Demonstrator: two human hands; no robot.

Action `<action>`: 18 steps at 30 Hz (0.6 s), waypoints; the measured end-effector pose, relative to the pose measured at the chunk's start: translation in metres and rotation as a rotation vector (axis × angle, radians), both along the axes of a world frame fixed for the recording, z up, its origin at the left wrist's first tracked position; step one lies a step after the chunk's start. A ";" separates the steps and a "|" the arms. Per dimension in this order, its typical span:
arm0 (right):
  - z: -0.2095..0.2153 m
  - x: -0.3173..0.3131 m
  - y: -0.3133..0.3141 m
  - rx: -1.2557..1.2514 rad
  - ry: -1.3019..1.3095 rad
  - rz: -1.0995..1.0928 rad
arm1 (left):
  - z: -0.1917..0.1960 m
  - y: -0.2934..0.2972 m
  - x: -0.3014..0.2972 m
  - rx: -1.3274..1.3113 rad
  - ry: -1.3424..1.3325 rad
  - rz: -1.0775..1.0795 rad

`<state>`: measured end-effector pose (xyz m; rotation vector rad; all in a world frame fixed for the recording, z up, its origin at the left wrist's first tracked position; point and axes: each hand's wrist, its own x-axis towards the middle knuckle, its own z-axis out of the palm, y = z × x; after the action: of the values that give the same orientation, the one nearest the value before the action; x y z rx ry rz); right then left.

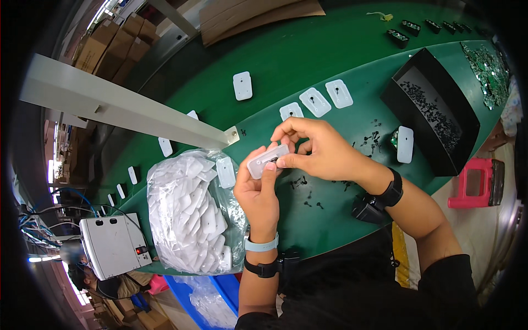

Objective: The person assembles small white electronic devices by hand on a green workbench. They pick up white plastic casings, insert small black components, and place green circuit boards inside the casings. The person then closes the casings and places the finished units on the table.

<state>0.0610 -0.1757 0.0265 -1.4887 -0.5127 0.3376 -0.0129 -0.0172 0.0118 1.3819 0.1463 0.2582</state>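
Observation:
My left hand (258,204) is closed around a small white plastic shell (257,166), held with its hollow side up over the table. At the shell my right hand (333,153) has thumb and fingers pinched on a small black part (273,160), partly hidden by the thumb. Just beyond my hands three white shells, the nearest one (291,111) among them, lie in a row, with dark parts in them. Loose black parts (374,140) are scattered on the green table beside and below my right hand. A clear bag (190,212) of white shells lies left of my left hand.
A black bin (452,91) of small black parts stands at the right, beside an upright white shell (405,144). Green circuit boards (487,74) are heaped beyond. A metal post (126,104) crosses the left; a grey box (113,245) sits below it.

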 end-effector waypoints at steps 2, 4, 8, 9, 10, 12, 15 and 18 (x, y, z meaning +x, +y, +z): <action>-0.001 0.000 0.000 -0.011 0.015 0.011 | 0.001 0.000 -0.001 -0.014 -0.009 -0.005; 0.002 0.000 -0.002 -0.018 0.018 0.016 | 0.000 0.001 -0.002 -0.012 -0.028 -0.010; 0.007 -0.002 -0.003 -0.063 -0.005 0.016 | -0.002 0.001 -0.003 -0.007 -0.048 0.007; 0.007 -0.002 -0.003 -0.064 -0.012 0.018 | -0.002 0.001 -0.003 -0.015 -0.044 0.018; 0.006 -0.002 -0.003 -0.067 -0.019 0.016 | -0.003 0.000 -0.003 -0.018 -0.047 0.022; 0.006 -0.003 -0.002 -0.075 -0.033 0.013 | -0.003 0.000 -0.003 -0.025 -0.053 0.032; 0.006 -0.002 0.000 -0.078 -0.034 0.019 | -0.003 0.000 -0.003 -0.038 -0.051 0.051; 0.004 -0.002 0.001 -0.058 0.005 0.032 | -0.002 0.000 -0.004 -0.033 -0.041 0.052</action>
<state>0.0586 -0.1750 0.0303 -1.5371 -0.5273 0.3839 -0.0167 -0.0170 0.0096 1.3401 0.1519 0.3260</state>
